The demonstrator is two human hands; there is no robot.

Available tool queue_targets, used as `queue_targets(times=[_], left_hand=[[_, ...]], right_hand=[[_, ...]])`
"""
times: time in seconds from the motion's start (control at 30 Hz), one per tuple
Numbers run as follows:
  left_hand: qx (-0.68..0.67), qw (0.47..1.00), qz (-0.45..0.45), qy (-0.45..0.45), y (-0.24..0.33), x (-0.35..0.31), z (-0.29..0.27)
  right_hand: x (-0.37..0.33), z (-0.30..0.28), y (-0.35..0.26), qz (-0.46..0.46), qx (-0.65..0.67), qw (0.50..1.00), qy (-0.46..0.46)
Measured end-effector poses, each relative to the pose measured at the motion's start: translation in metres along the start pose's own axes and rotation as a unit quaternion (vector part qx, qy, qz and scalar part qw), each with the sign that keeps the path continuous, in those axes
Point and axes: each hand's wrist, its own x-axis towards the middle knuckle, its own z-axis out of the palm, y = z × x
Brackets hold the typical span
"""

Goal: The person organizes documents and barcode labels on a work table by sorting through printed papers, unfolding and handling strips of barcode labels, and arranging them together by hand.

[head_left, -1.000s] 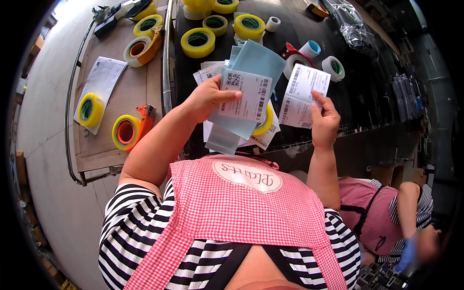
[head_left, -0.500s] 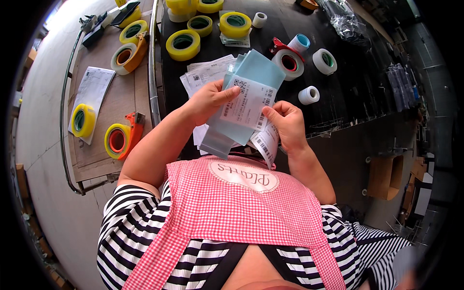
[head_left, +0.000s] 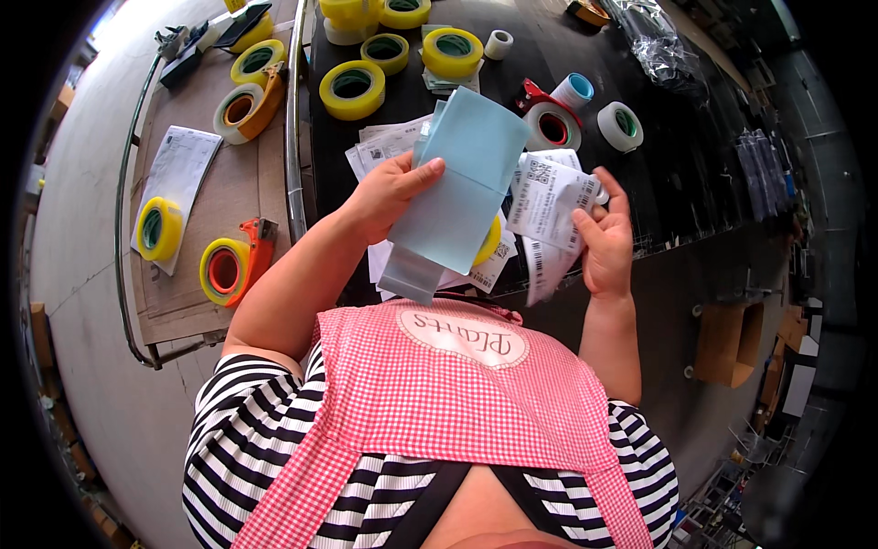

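"What is hiding from you?"

"Most of the fingers of my left grip (head_left: 391, 194): they are curling behind the pale blue sheets (head_left: 462, 174), with only the thumb lying across the front. The sheets are also covering much of a yellow tape roll (head_left: 488, 242) and part of the white papers (head_left: 389, 142) on the black table (head_left: 681, 174)."

"And your right grip (head_left: 607, 245)?"

"It is pinching printed white labels (head_left: 551, 197) by their right side, just beside the blue sheets and in front of me. Perhaps a small white roll (head_left: 602, 195) is peeking out behind my fingers; too little is showing to be sure."

"How are the pieces looking?"

"The labels are bending, the front one showing a square code and bars and overlapping another that is drooping below it. The blue sheets are looking smooth and matte; a crease is running across the front one, and more edges are sticking out at the upper left. A greyish strip (head_left: 409, 274) is hanging beneath them."
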Motion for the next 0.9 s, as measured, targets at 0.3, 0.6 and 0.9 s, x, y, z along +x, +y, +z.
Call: queue_targets(times=[0.3, 0.6, 0.9], left_hand=[[-0.015, 0.998, 0.045, -0.03, -0.004, 0.002, 0.014], [-0.012, 0.997, 0.072, -0.017, -0.012, -0.002, 0.026], [-0.051, 0.997, 0.062, -0.022, -0.016, -0.003, 0.018]], right_hand=[[0.001, -0.009, 0.012, -0.069, -0.228, 0.971, -0.014], [0.005, 0.033, 0.025, 0.043, -0.067, 0.994, -0.075], [0.004, 0.033, 0.024, 0.073, -0.045, 0.988, -0.129]])
